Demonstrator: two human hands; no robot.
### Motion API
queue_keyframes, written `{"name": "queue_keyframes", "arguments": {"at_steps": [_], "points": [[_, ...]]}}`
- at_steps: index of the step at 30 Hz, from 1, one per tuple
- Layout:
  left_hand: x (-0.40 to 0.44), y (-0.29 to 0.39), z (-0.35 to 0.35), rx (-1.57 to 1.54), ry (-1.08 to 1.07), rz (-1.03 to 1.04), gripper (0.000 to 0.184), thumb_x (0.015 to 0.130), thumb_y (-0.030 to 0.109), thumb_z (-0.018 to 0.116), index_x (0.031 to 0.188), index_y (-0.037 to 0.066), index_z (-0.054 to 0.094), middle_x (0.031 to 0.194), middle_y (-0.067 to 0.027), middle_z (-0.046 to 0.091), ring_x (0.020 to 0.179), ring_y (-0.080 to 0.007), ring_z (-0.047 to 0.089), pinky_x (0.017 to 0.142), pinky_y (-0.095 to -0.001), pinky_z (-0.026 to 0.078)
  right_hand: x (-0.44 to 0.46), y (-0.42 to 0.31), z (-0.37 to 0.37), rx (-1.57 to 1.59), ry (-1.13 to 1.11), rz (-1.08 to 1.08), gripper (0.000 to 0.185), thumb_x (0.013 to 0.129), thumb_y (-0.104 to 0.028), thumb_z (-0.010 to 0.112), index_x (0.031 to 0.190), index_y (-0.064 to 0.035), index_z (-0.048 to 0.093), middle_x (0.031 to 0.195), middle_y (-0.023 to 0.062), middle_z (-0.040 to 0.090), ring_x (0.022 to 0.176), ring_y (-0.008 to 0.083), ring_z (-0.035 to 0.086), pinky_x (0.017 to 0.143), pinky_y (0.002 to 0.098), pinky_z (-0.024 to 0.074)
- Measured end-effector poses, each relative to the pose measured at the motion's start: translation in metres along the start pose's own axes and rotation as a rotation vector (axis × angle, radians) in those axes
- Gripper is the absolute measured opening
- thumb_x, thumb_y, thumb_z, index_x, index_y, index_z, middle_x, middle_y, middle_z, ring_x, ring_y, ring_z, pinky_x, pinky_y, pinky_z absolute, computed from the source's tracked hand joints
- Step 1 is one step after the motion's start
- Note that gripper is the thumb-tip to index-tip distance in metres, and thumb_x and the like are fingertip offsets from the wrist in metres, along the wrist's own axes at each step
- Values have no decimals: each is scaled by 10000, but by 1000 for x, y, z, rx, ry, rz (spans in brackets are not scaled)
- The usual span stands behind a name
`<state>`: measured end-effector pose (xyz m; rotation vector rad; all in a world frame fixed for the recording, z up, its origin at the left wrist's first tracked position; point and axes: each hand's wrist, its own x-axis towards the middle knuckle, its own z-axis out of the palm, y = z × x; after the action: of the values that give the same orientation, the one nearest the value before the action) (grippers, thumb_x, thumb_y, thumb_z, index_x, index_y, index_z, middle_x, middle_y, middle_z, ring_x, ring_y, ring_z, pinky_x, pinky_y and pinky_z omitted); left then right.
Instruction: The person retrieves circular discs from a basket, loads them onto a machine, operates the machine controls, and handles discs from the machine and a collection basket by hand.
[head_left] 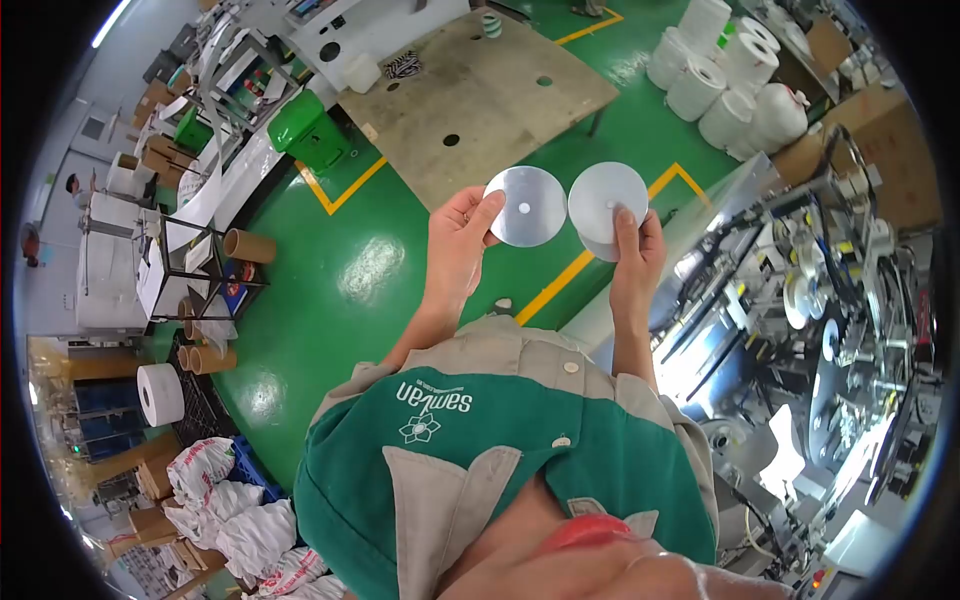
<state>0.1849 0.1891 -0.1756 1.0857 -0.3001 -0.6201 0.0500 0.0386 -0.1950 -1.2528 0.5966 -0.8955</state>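
My left hand (463, 240) pinches a round silver disc (538, 220) with a small centre hole, the thumb lying on its left edge. Close by on the right, my right hand (638, 250) grips two similar discs (605, 190), one overlapping the other and the rear one showing below. The thumb of that hand presses near the middle of the front disc. Both hands are raised in front of the chest, and a narrow gap separates the left disc from the right ones.
A wooden table (480, 100) with holes stands ahead, beside a green bin (308, 130). White rolls (697, 88) are stacked at upper right. Machinery (800, 330) is close on the right. White sacks (250, 530) lie at lower left, near a black rack (200, 275).
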Motion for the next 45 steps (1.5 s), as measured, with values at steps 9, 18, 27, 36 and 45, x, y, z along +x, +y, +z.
{"name": "queue_keyframes", "arguments": {"at_steps": [9, 18, 27, 36, 45], "points": [[116, 24, -36, -23, -6, -23, 182, 930, 128, 611, 1014, -33, 626, 845, -46, 672, 687, -66, 612, 611, -201, 488, 74, 35, 82, -35, -69, 76, 254, 926, -260, 634, 984, -13, 612, 843, -16, 604, 760, 40, 515, 670, 194, 418], [242, -15, 42, 41, -245, -177, 237, 894, 61, 637, 1102, -45, 594, 913, -62, 679, 771, -84, 636, 683, -214, 512, 175, 55, 38, -157, 249, 38, 264, 910, -272, 652, 937, -13, 610, 818, 8, 616, 763, 65, 527, 687, 221, 432], [386, -90, 194, 179, -458, -150, 282, 818, 15, 708, 1065, -58, 592, 911, -65, 663, 778, -85, 622, 703, -228, 512, 322, 47, -58, -178, 397, -23, 245, 920, -213, 637, 1055, -8, 621, 915, 27, 642, 820, 75, 559, 723, 230, 455], [471, -158, 330, 260, -989, 964, 260, 666, -102, 703, 768, 135, 735, 984, -47, 610, 1053, -272, 615, 1011, -490, 450, 389, 38, -163, -278, 762, -226, 150, 944, -190, 601, 976, -44, 589, 802, -51, 539, 694, 8, 396, 588, 165, 307], [521, -248, 472, 29, -1210, 811, 262, 678, -115, 697, 842, 88, 721, 953, -77, 621, 998, -279, 643, 958, -416, 497, 434, 37, -245, -357, 1128, -247, 171, 960, -209, 585, 986, -42, 559, 893, -15, 571, 814, 42, 468, 738, 203, 391]]}}
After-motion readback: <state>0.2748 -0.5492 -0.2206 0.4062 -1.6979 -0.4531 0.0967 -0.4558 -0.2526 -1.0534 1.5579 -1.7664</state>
